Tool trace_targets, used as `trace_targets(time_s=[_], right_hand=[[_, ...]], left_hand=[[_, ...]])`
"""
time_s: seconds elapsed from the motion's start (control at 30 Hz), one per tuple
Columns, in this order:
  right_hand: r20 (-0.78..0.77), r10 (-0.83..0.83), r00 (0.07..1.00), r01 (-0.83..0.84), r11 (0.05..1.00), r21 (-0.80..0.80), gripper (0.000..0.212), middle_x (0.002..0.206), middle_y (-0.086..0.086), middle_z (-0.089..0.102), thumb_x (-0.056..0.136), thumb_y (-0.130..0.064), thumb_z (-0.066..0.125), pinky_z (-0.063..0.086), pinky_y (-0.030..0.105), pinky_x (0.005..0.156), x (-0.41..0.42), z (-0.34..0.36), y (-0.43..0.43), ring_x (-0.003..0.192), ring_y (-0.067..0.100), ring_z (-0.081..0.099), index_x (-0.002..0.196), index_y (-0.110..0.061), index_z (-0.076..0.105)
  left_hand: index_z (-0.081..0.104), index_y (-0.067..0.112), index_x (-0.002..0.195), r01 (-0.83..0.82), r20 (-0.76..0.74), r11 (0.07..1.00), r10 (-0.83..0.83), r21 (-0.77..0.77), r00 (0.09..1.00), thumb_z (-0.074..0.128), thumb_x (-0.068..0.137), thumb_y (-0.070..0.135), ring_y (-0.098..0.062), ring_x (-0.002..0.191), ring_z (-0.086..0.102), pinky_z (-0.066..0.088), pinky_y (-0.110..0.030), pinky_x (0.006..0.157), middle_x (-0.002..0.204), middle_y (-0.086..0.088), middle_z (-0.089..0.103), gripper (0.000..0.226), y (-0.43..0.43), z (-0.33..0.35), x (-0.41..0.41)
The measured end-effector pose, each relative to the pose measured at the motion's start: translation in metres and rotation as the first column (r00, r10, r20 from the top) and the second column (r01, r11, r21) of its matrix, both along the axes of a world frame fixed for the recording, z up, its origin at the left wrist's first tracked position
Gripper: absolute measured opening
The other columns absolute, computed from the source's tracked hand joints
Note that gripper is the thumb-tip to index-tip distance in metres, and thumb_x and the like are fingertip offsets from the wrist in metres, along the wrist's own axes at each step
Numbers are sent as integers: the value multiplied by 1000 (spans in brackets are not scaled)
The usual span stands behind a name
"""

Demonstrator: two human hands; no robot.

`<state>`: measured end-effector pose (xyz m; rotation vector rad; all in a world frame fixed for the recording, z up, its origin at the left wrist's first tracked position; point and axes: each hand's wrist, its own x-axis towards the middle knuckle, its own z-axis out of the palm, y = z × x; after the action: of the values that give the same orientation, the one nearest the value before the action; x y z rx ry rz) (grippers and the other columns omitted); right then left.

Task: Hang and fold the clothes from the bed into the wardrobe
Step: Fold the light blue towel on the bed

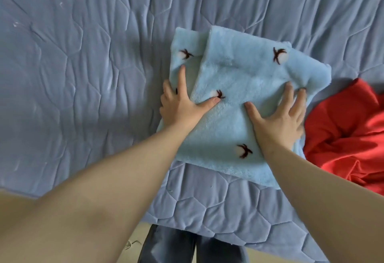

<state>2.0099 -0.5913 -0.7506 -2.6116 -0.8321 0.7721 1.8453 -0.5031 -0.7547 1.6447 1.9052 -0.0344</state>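
So the fluffy light blue fleece [239, 79] with little dark bird-ish marks sits folded just right of the middle of the frame, lying on the blue-grey quilted bed cover [72, 65]. One flap is folded over the top, with its edge running diagonally from the upper middle down toward the left hand [182, 106]. That hand is laid flat on the fleece's left side, thumb and first finger stretched out. Its outer fingers dip at the fleece's left edge, and I can't tell if they tuck under. The right hand [278, 117] is spread wide and pressing flat on the fleece's right side, not grabbing anything. A crumpled red garment [342, 133] lies at the right edge of the frame, right beside the fleece. Dark trousers [166, 248] show at the bottom centre.
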Motion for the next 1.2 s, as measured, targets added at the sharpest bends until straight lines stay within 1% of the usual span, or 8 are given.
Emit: trace_targets(time_s=[0.13, 0.3, 0.43, 0.53, 0.67, 0.83, 0.97, 1.2], right_hand=[[-100, -217, 971, 207, 973, -106, 90, 150, 7, 21, 64, -76, 55, 29, 53, 102, -3, 11, -8, 130, 36, 32, 138, -50, 10], [-425, -189, 885, 159, 982, -105, 85, 129, -5, 51, 68, -67, 65, 43, 37, 94, 12, 26, -13, 113, 29, 54, 138, -51, 19], [-658, -227, 718, 224, 970, -91, 77, 118, -9, 60, 63, -51, 77, 53, 36, 84, 11, 53, -23, 98, 18, 62, 131, -45, 42], [-742, -228, 630, 196, 972, -132, 78, 114, -8, 63, 51, -53, 78, 53, 34, 75, -5, 75, -48, 95, 19, 64, 123, -49, 49], [-844, -302, 443, 155, 953, -259, 75, 116, 3, 65, 50, -44, 81, 57, 47, 70, -33, 100, -71, 95, 32, 67, 118, -57, 50], [-880, -203, 430, 31, 977, -210, 49, 107, 0, 66, 46, -45, 82, 56, 37, 64, -68, 165, -48, 89, 28, 69, 80, -68, 54], [-903, 5, 429, -83, 996, -34, 75, 123, 0, 58, 52, -45, 75, 56, 42, 78, -94, 225, -1, 99, 27, 65, 121, -55, 46], [-855, 368, 364, -359, 903, 236, 86, 134, 3, 51, 51, -47, 75, 48, 49, 96, -199, 342, 67, 109, 28, 60, 130, -46, 41]], left_hand=[[-8, 63, 132, -36, 254, 941, 128, -337, 959, 68, 50, 77, -23, 110, 47, 40, -26, 72, 130, -2, 35, 113, 7, 13, -12], [1, 52, 142, 3, 432, 855, 259, -518, 864, 80, 56, 56, -19, 121, 48, 44, -33, 96, 142, 7, 41, 116, 14, 26, -28], [16, 39, 145, 53, 525, 753, 404, -656, 749, 79, 62, 41, -9, 100, 58, 51, -25, 73, 126, 8, 52, 104, -7, 43, -43], [34, 36, 138, 8, 520, 739, 467, -673, 715, 74, 71, 30, -4, 89, 63, 51, -19, 62, 113, 8, 61, 78, -32, 59, -68], [49, 38, 111, -21, 535, 718, 538, -696, 652, 73, 66, 29, -3, 75, 69, 52, -16, 53, 89, 14, 71, 52, -54, 92, -112], [46, 34, 126, -103, 575, 772, 548, -627, 608, 79, 61, 34, -15, 93, 68, 55, -28, 72, 109, 4, 66, 73, -51, 167, -161], [46, 33, 131, -228, 642, 793, 596, -565, 483, 80, 60, 33, -22, 95, 69, 55, -34, 76, 113, -2, 67, 79, -48, 236, -198], [50, 37, 127, -471, 739, 782, 586, -408, 332, 75, 63, 38, -15, 90, 70, 53, -26, 69, 104, 5, 71, 68, -58, 358, -302]])
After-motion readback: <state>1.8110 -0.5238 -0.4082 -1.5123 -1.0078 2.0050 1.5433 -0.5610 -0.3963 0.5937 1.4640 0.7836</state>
